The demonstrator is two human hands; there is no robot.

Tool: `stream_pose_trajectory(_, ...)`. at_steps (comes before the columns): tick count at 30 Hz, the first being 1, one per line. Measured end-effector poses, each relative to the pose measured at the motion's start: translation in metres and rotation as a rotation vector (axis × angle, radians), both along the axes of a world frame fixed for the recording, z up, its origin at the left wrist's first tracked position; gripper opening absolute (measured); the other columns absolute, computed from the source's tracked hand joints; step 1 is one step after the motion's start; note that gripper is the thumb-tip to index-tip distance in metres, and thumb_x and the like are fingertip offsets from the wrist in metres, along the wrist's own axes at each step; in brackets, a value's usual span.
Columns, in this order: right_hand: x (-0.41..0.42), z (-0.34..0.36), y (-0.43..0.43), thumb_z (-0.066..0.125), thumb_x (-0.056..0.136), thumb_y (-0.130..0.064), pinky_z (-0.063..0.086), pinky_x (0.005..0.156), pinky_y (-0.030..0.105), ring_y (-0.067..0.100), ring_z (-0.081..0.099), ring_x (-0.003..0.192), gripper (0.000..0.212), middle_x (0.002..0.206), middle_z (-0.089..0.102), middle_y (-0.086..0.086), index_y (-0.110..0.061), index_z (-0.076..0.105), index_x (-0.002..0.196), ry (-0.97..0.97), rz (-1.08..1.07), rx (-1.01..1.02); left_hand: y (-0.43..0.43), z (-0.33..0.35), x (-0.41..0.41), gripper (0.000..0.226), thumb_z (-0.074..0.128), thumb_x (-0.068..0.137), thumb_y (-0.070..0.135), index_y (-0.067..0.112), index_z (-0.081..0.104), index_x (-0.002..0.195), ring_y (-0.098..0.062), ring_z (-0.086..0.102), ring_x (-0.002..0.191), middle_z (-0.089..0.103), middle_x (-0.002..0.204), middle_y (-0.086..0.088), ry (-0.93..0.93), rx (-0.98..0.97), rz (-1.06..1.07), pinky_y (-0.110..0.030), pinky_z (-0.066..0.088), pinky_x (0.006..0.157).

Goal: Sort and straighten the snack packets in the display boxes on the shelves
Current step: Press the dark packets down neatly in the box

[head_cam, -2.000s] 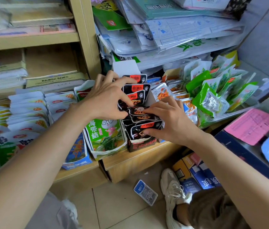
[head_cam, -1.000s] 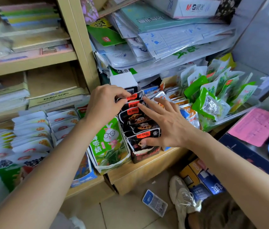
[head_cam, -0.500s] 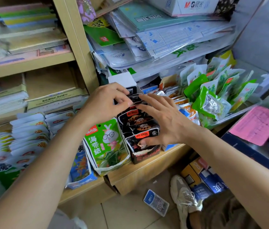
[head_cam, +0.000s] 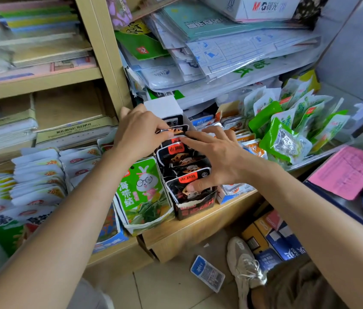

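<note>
Now black packets (head_cam: 182,157) are being squared in the display box (head_cam: 195,206) — rear one pinched by the left hand (head_cam: 140,132), row pressed by the right hand (head_cam: 218,157), fingers spread; green packets (head_cam: 285,141) beside lie jumbled — yet to be sorted.

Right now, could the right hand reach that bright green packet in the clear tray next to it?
Probably yes. The right hand rests on the black packets; the green packet lies just to its right, atop the pile, uncovered.
</note>
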State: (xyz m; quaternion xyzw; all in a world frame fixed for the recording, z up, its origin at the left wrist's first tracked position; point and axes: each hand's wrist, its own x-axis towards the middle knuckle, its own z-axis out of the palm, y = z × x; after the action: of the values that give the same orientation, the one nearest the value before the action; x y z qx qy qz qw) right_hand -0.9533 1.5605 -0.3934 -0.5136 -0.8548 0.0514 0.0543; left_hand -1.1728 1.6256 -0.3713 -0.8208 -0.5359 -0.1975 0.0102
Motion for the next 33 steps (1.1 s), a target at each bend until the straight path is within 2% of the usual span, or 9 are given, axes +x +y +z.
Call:
stream_pose_trajectory(6, 0.008, -0.013, -0.005, 0.063, 0.062, -0.085, 0.027, 0.106, 0.047, 0.018, 0.032, 0.134, 0.104, 0.158, 0.033, -0.014, -0.039, 0.036, 0.152, 0.298, 0.031, 0.062, 0.003, -0.003, -0.001, 0.024, 0.084, 0.072, 0.052, 0.031, 0.081, 0.084, -0.028, 0.056, 0.094, 0.059, 0.062, 0.008, -0.260, 0.009, 0.104, -0.041, 0.030, 0.085)
stream_pose_trajectory(11, 0.009, -0.019, -0.003, 0.052, 0.069, -0.086, 0.032, 0.100, 0.052, 0.017, 0.033, 0.134, 0.091, 0.154, 0.039, -0.019, -0.042, 0.043, 0.148, 0.317, -0.056, 0.112, -0.005, -0.003, 0.000, 0.042, 0.076, 0.082, 0.052, 0.032, 0.074, 0.118, -0.029, 0.058, 0.108, 0.075, 0.103, -0.003, -0.204, 0.009, 0.108, -0.041, 0.034, 0.090)
stream_pose_trajectory(13, 0.005, -0.020, -0.001, 0.051, 0.069, -0.085, 0.028, 0.103, 0.051, 0.021, 0.026, 0.137, 0.093, 0.159, 0.027, -0.020, -0.046, 0.032, 0.152, 0.238, -0.086, 0.060, -0.015, -0.004, -0.004, 0.043, 0.069, 0.087, 0.048, 0.030, 0.069, 0.126, -0.028, 0.058, 0.108, 0.073, 0.110, -0.004, -0.244, 0.060, 0.029, -0.040, 0.035, 0.090)
stream_pose_trajectory(15, 0.003, -0.022, -0.001, 0.060, 0.071, -0.079, 0.024, 0.102, 0.048, 0.023, 0.022, 0.136, 0.095, 0.161, 0.019, -0.018, -0.047, 0.025, 0.153, 0.195, -0.079, 0.045, -0.032, -0.003, -0.008, 0.035, 0.067, 0.086, 0.045, 0.028, 0.074, 0.115, -0.020, 0.059, 0.104, 0.071, 0.110, 0.005, -0.308, 0.131, -0.140, -0.041, 0.039, 0.090)
stream_pose_trajectory(18, 0.003, -0.022, -0.009, 0.067, 0.072, -0.074, 0.027, 0.099, 0.045, 0.024, 0.028, 0.131, 0.095, 0.159, 0.027, -0.014, -0.043, 0.029, 0.154, 0.242, -0.069, 0.129, -0.058, -0.007, -0.007, 0.020, 0.074, 0.086, 0.041, 0.026, 0.080, 0.097, -0.009, 0.064, 0.095, 0.072, 0.099, 0.012, -0.334, 0.004, -0.420, -0.040, 0.050, 0.088)
stream_pose_trajectory(20, 0.006, -0.022, -0.015, 0.066, 0.069, -0.075, 0.031, 0.098, 0.045, 0.024, 0.033, 0.129, 0.095, 0.157, 0.032, -0.012, -0.039, 0.035, 0.151, 0.291, -0.055, 0.159, -0.070, -0.012, -0.004, 0.017, 0.079, 0.084, 0.037, 0.026, 0.081, 0.098, -0.007, 0.066, 0.090, 0.074, 0.094, 0.013, -0.289, -0.092, -0.449, -0.038, 0.055, 0.084)
stream_pose_trajectory(24, 0.023, -0.015, -0.024, 0.075, 0.074, -0.058, 0.044, 0.093, 0.046, 0.019, 0.049, 0.115, 0.067, 0.132, 0.056, -0.005, -0.028, 0.062, 0.133, 0.391, 0.003, 0.161, -0.081, -0.019, -0.003, 0.010, 0.083, 0.082, 0.024, 0.024, 0.082, 0.092, -0.004, 0.068, 0.083, 0.075, 0.087, 0.011, -0.265, -0.089, -0.430, -0.034, 0.059, 0.077)
stream_pose_trajectory(29, 0.038, -0.006, -0.030, 0.086, 0.075, -0.019, 0.042, 0.079, 0.012, 0.008, 0.057, 0.091, 0.036, 0.108, 0.061, -0.002, -0.019, 0.076, 0.109, 0.415, 0.040, 0.049, -0.088, -0.018, -0.001, 0.009, 0.085, 0.078, 0.018, 0.026, 0.080, 0.079, -0.005, 0.063, 0.069, 0.067, 0.077, 0.017, -0.205, -0.173, -0.339, -0.036, 0.057, 0.067)
stream_pose_trajectory(33, 0.044, 0.001, -0.026, 0.085, 0.078, -0.013, 0.042, 0.064, 0.011, 0.003, 0.061, 0.073, 0.014, 0.083, 0.067, -0.010, -0.019, 0.078, 0.089, 0.445, -0.017, -0.021, -0.096, -0.021, 0.005, 0.015, 0.085, 0.077, 0.021, 0.031, 0.074, 0.078, -0.006, 0.061, 0.067, 0.063, 0.078, 0.019, -0.153, -0.151, -0.250, -0.035, 0.056, 0.067)
